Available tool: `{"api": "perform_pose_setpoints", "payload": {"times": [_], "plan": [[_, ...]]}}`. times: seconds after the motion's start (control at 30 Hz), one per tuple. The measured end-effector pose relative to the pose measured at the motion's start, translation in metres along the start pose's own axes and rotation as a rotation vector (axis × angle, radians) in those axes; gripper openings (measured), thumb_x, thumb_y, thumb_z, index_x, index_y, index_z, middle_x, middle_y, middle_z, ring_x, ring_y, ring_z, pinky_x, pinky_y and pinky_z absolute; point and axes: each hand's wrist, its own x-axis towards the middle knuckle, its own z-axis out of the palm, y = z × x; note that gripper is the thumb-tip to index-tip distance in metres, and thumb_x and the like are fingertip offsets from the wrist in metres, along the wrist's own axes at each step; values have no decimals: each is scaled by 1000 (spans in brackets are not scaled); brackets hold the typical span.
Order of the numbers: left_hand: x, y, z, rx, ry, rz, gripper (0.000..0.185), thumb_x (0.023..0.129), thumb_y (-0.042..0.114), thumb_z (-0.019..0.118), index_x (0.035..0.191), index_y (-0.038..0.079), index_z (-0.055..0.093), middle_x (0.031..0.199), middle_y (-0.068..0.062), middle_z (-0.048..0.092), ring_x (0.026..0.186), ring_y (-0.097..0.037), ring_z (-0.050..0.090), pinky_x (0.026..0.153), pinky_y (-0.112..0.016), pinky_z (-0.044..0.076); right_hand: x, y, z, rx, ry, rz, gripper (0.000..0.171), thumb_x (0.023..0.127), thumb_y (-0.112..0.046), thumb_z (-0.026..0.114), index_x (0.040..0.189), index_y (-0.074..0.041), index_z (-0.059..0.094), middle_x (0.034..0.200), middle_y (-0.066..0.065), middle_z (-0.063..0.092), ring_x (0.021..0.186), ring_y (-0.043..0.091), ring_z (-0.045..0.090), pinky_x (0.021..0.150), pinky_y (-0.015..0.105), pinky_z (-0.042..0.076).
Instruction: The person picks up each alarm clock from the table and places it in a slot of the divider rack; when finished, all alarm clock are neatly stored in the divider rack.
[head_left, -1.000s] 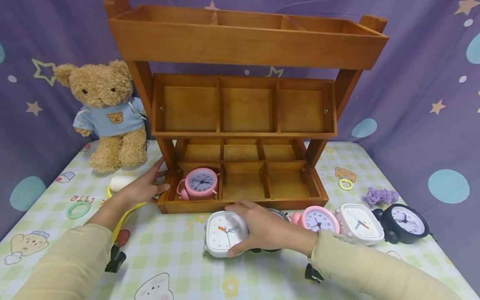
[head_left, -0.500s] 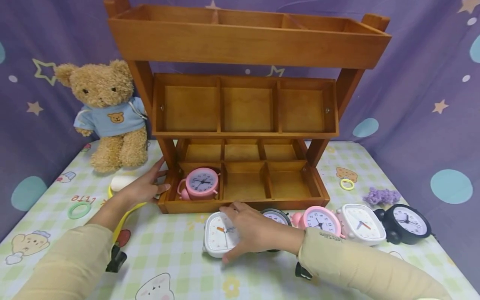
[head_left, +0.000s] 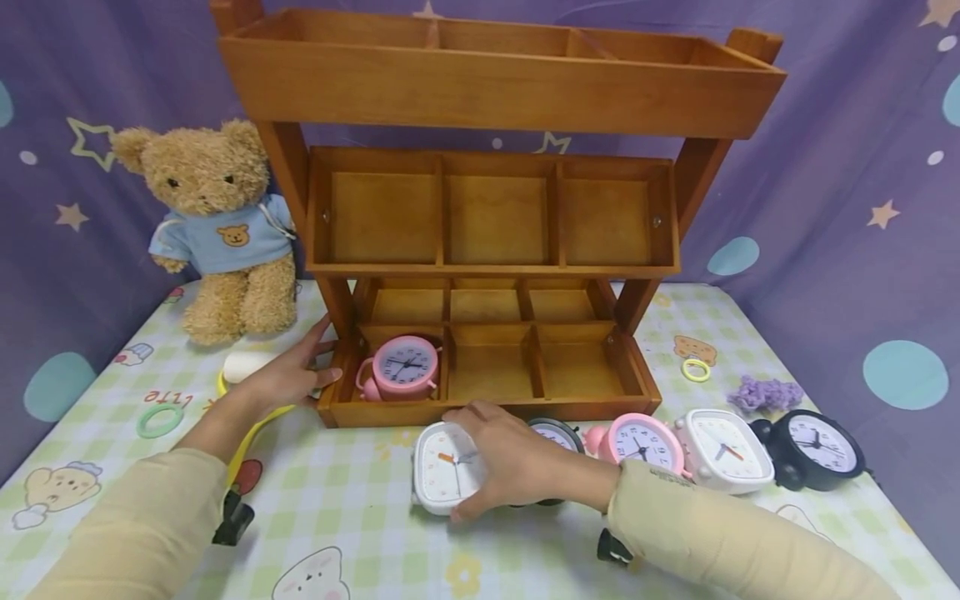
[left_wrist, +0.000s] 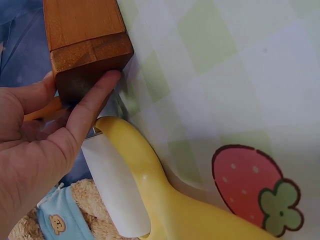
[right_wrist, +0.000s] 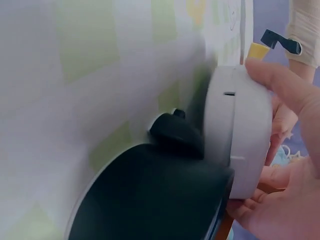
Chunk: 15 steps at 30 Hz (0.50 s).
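My right hand (head_left: 480,462) grips a white square alarm clock (head_left: 441,468) that stands on the table just in front of the wooden shelf (head_left: 487,410). In the right wrist view my fingers (right_wrist: 280,85) wrap the white clock's (right_wrist: 240,135) edge, and a black clock (right_wrist: 150,200) stands against it. My left hand (head_left: 303,367) rests with straight fingers against the shelf's lower left corner (left_wrist: 90,55). A pink clock (head_left: 403,367) sits in the front left compartment of the bottom tier.
A black clock (head_left: 557,433), a pink clock (head_left: 642,442), a white clock (head_left: 723,450) and another black clock (head_left: 819,442) line the table to the right. A yellow lint roller (head_left: 242,367) lies by my left hand. A teddy bear (head_left: 217,225) sits at the back left.
My right hand has shifted its fingers round the white clock, which has barely moved. The left hand stays on the shelf.
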Motion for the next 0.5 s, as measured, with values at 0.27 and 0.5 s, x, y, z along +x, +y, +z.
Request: {"api": "perform_pose_setpoints", "payload": {"times": [0.27,0.5], "plan": [[0,-1,0,-3,-1,0,92,105,-3,46,157,17,-26,160,-40,0,139,-62,27,89,-70,48,-9,7,-9,82,56,-25,103,63,-42,96,149,-12,48,134,2,54,116,18,56,102,42,48],[0,1,1,4,-2,-11,92,105,-2,46,158,18,-26,160,-40,0,139,-62,25,90,-70,48,-19,16,-28,126,97,-61,101,65,-38,96,149,-14,45,135,4,52,118,23,56,97,51,49]]}}
